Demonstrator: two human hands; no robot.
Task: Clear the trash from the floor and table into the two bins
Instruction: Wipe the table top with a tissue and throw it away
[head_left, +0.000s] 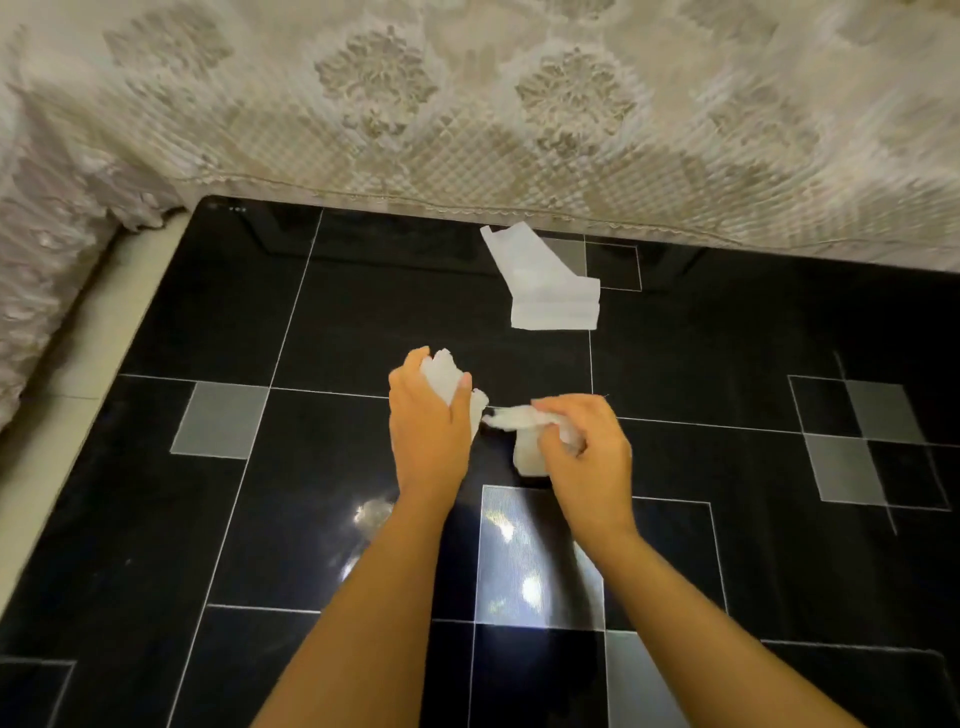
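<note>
My left hand (428, 423) is closed around a crumpled white tissue (441, 374) that sticks out above the fingers. Just to its right, my right hand (584, 441) grips another crumpled white tissue (511, 418), with part of it hanging below the palm near the floor. Both hands hover low over the glossy black tiled floor (337, 322). A flat folded white tissue (545, 291) lies on the floor farther ahead, apart from both hands. No bin is in view.
A patterned beige lace cloth (467, 104) hangs across the far side, its hem reaching the floor just behind the flat tissue. It also drapes down the left side beside a cream ledge (67, 395). Grey inset tiles dot the floor.
</note>
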